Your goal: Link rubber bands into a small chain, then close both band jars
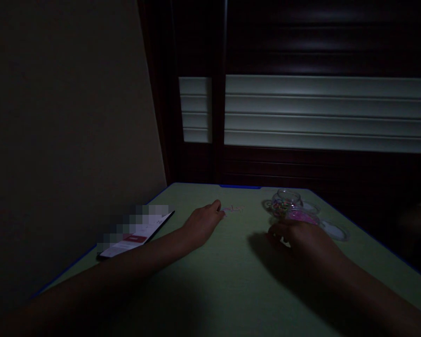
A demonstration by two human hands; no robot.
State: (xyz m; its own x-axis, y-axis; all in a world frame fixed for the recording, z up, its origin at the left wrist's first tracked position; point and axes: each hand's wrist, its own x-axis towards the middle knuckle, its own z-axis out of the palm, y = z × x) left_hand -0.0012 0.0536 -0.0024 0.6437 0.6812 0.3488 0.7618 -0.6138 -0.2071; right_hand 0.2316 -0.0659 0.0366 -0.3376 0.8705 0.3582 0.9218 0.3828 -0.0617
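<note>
My left hand (203, 223) rests at the middle of the pale green table, thumb and forefinger close together at the left end of a thin strand of small pinkish pieces (234, 208). Whatever those fingertips pinch is too small to make out. Over the right side, my right hand (296, 236) hangs with its fingers curled down and drawn together; nothing identifiable shows between them. Just behind it stands an open clear jar of pink bits (302, 216), partly covered by the hand. Farther back is a clear jar of multicoloured beads (284, 206).
Two round clear lids (334, 230) (310, 207) lie right of the jars. A tablet with a lit screen (140, 236) leans along the left edge of the table (224, 290). Dark wooden panels with pale slats rise behind; a wall stands left. A dim shape shows far right.
</note>
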